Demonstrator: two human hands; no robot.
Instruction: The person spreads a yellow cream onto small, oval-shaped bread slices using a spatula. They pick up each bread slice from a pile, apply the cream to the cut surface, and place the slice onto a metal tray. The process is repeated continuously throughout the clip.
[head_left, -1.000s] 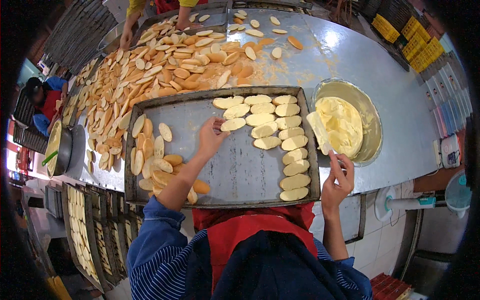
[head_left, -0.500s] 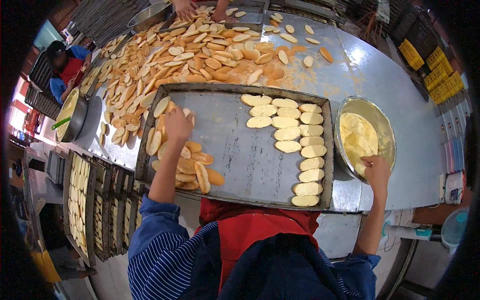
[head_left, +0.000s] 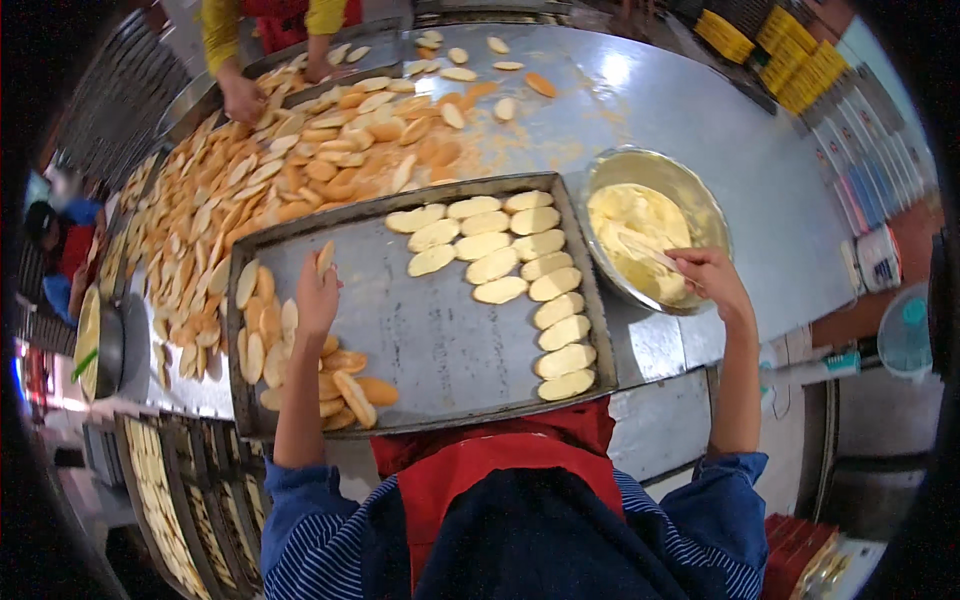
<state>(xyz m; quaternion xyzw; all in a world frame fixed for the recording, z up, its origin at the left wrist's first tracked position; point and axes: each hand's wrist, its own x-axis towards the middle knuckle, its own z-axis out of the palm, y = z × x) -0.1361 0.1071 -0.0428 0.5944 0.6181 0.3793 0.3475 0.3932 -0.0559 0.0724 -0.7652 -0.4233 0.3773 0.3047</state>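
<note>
My left hand [head_left: 317, 297] pinches a slice of bread [head_left: 325, 258], raised over the left part of a dark metal tray [head_left: 410, 320]. Below and beside that hand, plain oval bread slices [head_left: 354, 398] lie piled in the tray's left end. Slices coated with pale cream [head_left: 494, 265] lie in rows along the tray's right side. To the right of the tray stands a steel bowl [head_left: 715, 215] of yellowish cream [head_left: 635, 210]. My right hand [head_left: 712, 278] grips a pale flat spreader [head_left: 648, 250], whose blade rests in the cream.
A large heap of bread slices [head_left: 220, 200] covers the table's left and far side. Across it, a co-worker's hand [head_left: 243, 98] reaches into the heap; another person is at far left. A second bowl [head_left: 108, 345] and racked trays [head_left: 160, 490] stand left. Yellow crates [head_left: 785, 50] are back right.
My left hand has lifted a bread slice from the tray's left pile. The spreader in my right hand now shows across the cream. The view has turned, shifting the scene left.
</note>
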